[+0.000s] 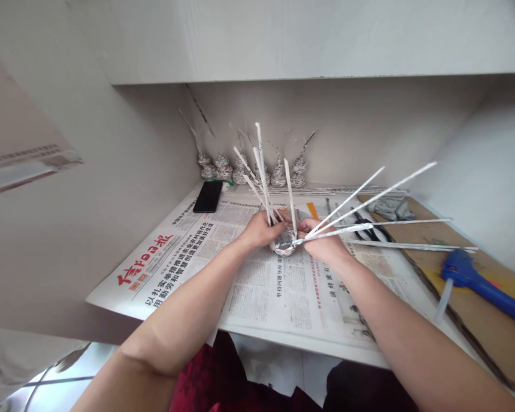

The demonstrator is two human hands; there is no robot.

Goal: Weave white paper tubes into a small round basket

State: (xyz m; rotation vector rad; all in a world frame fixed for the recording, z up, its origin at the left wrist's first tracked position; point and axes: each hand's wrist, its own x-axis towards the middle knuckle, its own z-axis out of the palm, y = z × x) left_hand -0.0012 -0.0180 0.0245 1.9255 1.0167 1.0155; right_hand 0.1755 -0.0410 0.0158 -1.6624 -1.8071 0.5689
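Observation:
A small woven base of rolled newspaper (pixel 284 247) sits between my two hands, just above or on the newspaper sheet. Long white paper sticks (pixel 261 166) rise from its left side, and others (pixel 360 197) fan out to the right. My left hand (pixel 264 229) is closed around the left side of the weave, thumb over its rim. On the other side my right hand (pixel 315 234) pinches the weave and the bases of the right-hand sticks. The fingertips of both hands are partly hidden behind the paper sticks.
Newspaper (pixel 240 274) covers the table. At the back wall stand several finished woven paper gourds (pixel 278 173). A black phone (pixel 208 197) lies back left. To the right are black scissors (pixel 371 229), loose paper sticks (pixel 412 246), a crumpled grey cloth (pixel 390 209), cardboard (pixel 489 337) and a blue glue gun (pixel 480 283).

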